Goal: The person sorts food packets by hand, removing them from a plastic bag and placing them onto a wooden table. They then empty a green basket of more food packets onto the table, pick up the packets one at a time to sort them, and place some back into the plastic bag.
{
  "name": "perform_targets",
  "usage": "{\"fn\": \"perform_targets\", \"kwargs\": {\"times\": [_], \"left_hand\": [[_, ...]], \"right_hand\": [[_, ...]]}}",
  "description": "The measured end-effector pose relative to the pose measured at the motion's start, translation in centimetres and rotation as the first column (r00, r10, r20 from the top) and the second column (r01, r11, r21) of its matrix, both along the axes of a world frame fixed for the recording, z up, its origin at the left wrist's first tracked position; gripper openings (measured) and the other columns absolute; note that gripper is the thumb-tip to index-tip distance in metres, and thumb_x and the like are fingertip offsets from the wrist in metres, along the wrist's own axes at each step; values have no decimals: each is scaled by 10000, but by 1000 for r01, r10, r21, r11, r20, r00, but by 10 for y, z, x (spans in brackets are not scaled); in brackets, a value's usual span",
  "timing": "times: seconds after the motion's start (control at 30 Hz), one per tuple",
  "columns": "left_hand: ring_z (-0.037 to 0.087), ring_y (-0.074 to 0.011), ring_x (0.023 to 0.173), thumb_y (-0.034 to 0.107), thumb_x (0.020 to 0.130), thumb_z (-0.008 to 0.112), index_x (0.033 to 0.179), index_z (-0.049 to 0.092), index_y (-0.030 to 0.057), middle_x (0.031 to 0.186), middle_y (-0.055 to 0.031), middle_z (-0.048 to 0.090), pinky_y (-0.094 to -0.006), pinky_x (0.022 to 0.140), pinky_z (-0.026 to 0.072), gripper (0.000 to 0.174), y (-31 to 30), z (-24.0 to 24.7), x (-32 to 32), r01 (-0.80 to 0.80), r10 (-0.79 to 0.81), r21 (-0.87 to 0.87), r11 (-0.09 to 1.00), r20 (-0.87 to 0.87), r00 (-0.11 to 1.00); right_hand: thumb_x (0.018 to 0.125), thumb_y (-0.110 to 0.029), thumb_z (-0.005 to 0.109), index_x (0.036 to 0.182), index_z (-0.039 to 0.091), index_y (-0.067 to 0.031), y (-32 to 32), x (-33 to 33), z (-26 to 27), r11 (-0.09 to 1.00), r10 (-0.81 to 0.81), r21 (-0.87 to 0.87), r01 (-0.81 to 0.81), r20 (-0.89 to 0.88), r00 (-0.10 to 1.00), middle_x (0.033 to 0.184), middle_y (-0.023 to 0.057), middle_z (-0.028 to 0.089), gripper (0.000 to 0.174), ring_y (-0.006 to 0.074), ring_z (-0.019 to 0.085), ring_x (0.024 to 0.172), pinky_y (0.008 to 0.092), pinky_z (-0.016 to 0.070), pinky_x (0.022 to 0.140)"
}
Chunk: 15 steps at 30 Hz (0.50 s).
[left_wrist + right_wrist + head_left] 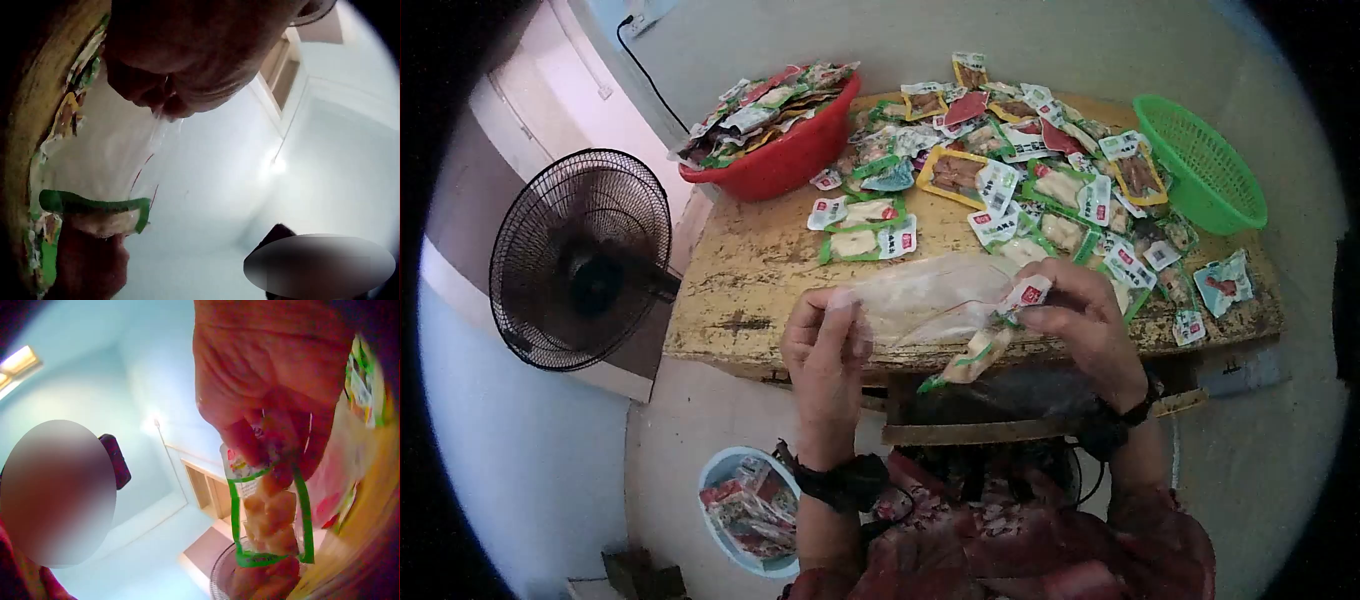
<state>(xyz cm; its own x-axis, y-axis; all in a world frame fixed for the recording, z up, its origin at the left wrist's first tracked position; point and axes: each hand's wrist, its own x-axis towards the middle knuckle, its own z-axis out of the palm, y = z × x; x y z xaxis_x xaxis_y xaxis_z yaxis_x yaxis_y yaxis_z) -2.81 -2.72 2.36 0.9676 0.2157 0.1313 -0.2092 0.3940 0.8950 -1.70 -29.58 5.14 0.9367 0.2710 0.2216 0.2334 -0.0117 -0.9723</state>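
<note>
A clear plastic bag (925, 300) stretches between the two hands above the table's front edge. My left hand (825, 335) pinches one end of it between thumb and fingers; the left wrist view shows this grip on the film (165, 119). At the other end, my right hand (1090, 315) grips a small green-edged food packet (970, 360) by its white printed end, close against the bag. Pale chunks show through the packet's clear window (272, 519) in the right wrist view, where it hangs below the fingers.
Many sealed food packets (1060, 190) are heaped across the worn yellow table (750, 270). A red basin (775, 165) full of packets stands back left, a green basket (1200, 165) back right. On the floor are a black fan (585, 260) and a light-blue tub (720, 465) holding packets.
</note>
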Motion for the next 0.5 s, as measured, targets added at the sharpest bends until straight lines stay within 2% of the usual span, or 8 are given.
{"fn": "perform_targets", "kwargs": {"times": [0.13,0.2,0.27,0.37,0.4,0.43,0.47,0.5], "left_hand": [[412,-38,561,128,992,640,910,611,85,683,61,499,-210,510,324,96,-12,4,-1,-98,93,152,983,43,995],[417,-33,564,124,980,659,922,622,82,681,68,505,-206,508,321,81,-20,7,-1,-142,134,192,971,52,990],[432,-24,581,117,966,678,935,632,77,699,70,524,-202,512,326,69,-33,11,-3,-188,181,242,952,54,982],[497,-6,581,94,954,702,1004,613,46,700,54,578,-183,506,373,113,-56,12,-6,-173,143,328,929,115,983],[527,-15,602,79,961,686,1047,599,30,740,36,609,-186,516,399,132,-66,12,-9,-112,80,229,967,144,986],[530,-16,604,74,966,677,1052,595,30,747,34,613,-186,516,403,127,-72,10,-9,-117,74,241,963,181,981],[534,-18,605,70,970,669,1056,591,29,755,31,616,-186,517,407,122,-77,8,-8,-124,68,254,959,218,973],[534,-21,595,85,981,656,1056,591,31,742,29,613,-187,512,407,114,-80,11,-8,-118,69,251,961,197,978]], "right_hand": [[868,-114,754,1172,639,29,-22,-11,-7,956,-291,45,291,4,957,1053,60,669,354,132,629,959,280,508,874],[878,-119,745,1187,627,28,-23,-25,14,860,-508,96,502,64,859,1066,69,671,362,152,636,976,327,550,831],[913,-96,656,1206,609,53,-24,-34,31,822,-539,315,475,158,827,1102,79,672,332,167,625,1041,323,500,920],[906,-50,639,1207,601,66,-10,-55,49,707,-703,380,596,285,652,1090,80,684,325,170,636,1013,326,502,917],[890,-33,657,1203,603,64,-6,-60,50,707,-692,269,654,452,563,1066,80,690,332,175,643,968,328,514,882],[873,-16,675,1199,605,62,-1,-66,50,666,-656,184,723,605,451,1041,81,696,342,179,651,923,330,526,848],[853,2,698,1194,609,56,1,-68,48,612,-457,10,791,820,343,1008,84,703,357,190,659,863,331,537,803],[839,13,716,1189,613,50,5,-68,48,578,-327,-84,812,887,325,978,90,706,367,202,663,813,335,543,762]]}}
